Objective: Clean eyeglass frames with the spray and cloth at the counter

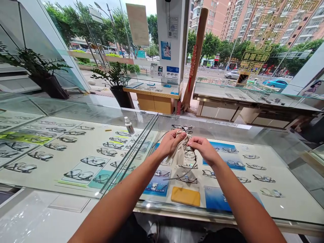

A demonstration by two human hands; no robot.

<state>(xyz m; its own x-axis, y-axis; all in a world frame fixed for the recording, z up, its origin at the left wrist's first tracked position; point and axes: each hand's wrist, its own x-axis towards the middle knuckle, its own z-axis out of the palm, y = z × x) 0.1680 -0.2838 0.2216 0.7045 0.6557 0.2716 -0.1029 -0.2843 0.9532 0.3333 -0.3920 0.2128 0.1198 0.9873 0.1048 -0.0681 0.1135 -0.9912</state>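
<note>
My left hand (172, 143) is closed on a beige printed cleaning cloth (178, 153), which hangs down below the fingers. Its thumb presses the cloth from above. Close beside it, my right hand (201, 145) pinches the dark frame of a pair of eyeglasses (188, 137); the lenses are mostly hidden by cloth and fingers. Both hands are above the glass top of a display counter, in front of my body. Below them on the counter lies a yellow glasses case (185, 196). A small white spray bottle (129, 125) stands upright to the left.
Rows of eyeglasses (80, 174) lie inside the glass counter (291, 214) on both sides, some on blue cards (215, 199). A clear plate (69, 203) lies at the lower left. Across the aisle are further display cases (220, 111), a potted plant (124, 96) and a wooden post (198, 50).
</note>
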